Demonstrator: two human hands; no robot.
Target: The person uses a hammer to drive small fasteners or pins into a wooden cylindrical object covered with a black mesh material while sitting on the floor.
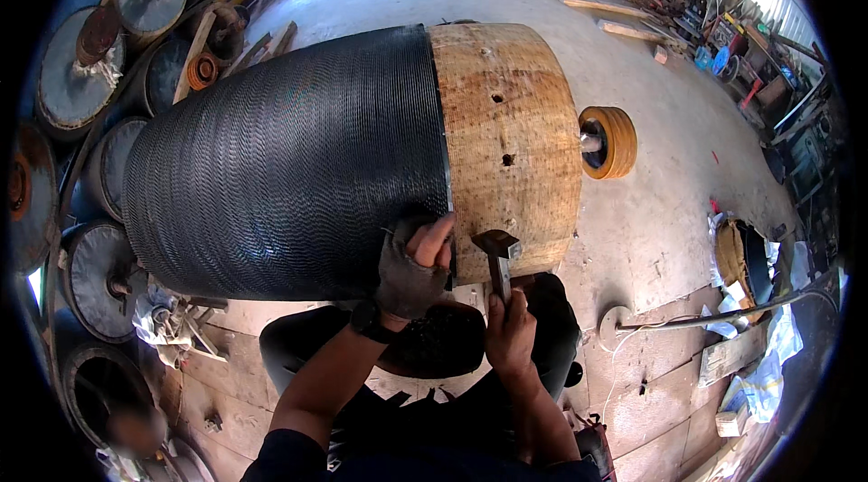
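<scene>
Forearms (pixel 330 373) stretch to the wooden drum (pixel 515 120): right hand (pixel 512 333) gripping a hammer (pixel 497 251) beside it, gloved left hand (pixel 411 272) half-curled at its black covering's edge (pixel 445 138), hold unclear.

The covering (pixel 289 165) is black with fine wavy lines, the drum (pixel 515 125) mottled tan, the hammer (pixel 499 254) seemingly dull grey.

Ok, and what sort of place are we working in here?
Probably an industrial workshop, perhaps one that handles rollers: a large, partly black cylinder with a shaft end lies before the person, more drums crowd the left side, and the right hand grips a hammer.
</scene>
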